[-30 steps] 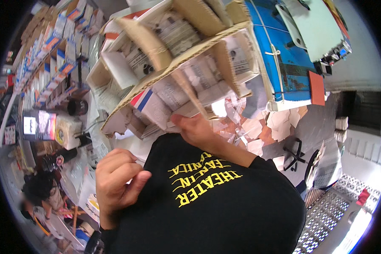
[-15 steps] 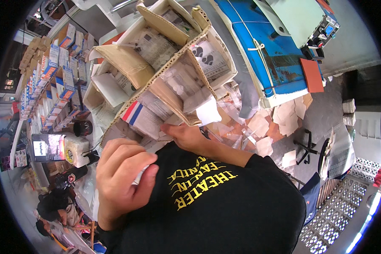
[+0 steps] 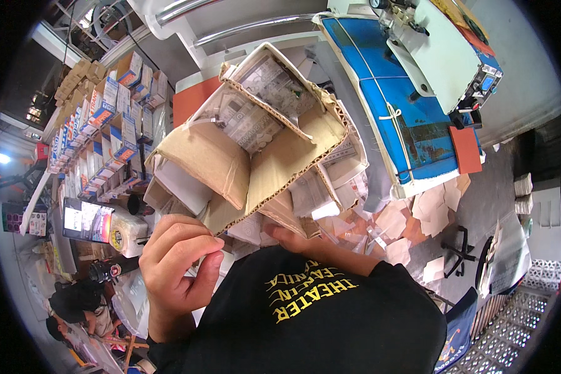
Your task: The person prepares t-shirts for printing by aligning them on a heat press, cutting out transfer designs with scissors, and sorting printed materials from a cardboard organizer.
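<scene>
A divided cardboard box (image 3: pixel 293 153) is tilted up in front of me, its white outer walls lined with brown corrugated partitions. In its compartments lie printed clear packets (image 3: pixel 255 124). My right hand (image 3: pixel 287 239) grips the box's near lower edge, and a cardboard flap covers most of its fingers. Left of the box's near corner is my left hand (image 3: pixel 181 268), raised with fingers curled toward the thumb. A whitish patch shows between them, but I cannot make out what it is.
Stacked blue-and-white cartons (image 3: pixel 109 124) and a lit phone (image 3: pixel 87 219) stand at left. A blue-topped platform (image 3: pixel 386 100) with a white machine (image 3: pixel 442 56) is at far right. Paper scraps (image 3: pixel 427 209) litter the right side. Another person (image 3: pixel 81 305) sits at lower left.
The box has tipped and moved nearer, so its partition covers more of the near compartments and my right hand. The view has shifted. My left hand stays curled in about the same place.
</scene>
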The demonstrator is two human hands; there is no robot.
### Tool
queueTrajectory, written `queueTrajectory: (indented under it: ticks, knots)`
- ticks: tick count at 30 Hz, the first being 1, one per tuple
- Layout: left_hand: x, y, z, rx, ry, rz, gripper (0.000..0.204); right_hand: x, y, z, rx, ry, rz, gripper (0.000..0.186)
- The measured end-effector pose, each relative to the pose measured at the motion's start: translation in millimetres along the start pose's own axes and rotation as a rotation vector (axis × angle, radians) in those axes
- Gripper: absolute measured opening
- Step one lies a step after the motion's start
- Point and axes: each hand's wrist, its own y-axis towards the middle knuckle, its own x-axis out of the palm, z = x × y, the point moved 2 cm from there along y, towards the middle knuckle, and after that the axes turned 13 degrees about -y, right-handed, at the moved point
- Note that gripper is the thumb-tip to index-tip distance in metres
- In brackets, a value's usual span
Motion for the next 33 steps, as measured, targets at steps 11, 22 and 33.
queueTrajectory:
  ticks: [11,22,33]
  knots:
    - [-21.9,11.6,-3.5,0.065,0.140,0.101,0.015,-8.7,1.8,-45.7,0.080,-0.215,-0.194,0.051]
    - [-52.8,69.6,0.7,0.048,0.408,0.125,0.017,-6.9,-3.4,-43.0,0.069,-0.286,-0.189,0.048]
    - [-46.2,87.6,-8.6,0.024,0.261,0.095,0.017,-13.7,-9.7,-91.8,0.141,-0.303,-0.031,0.019]
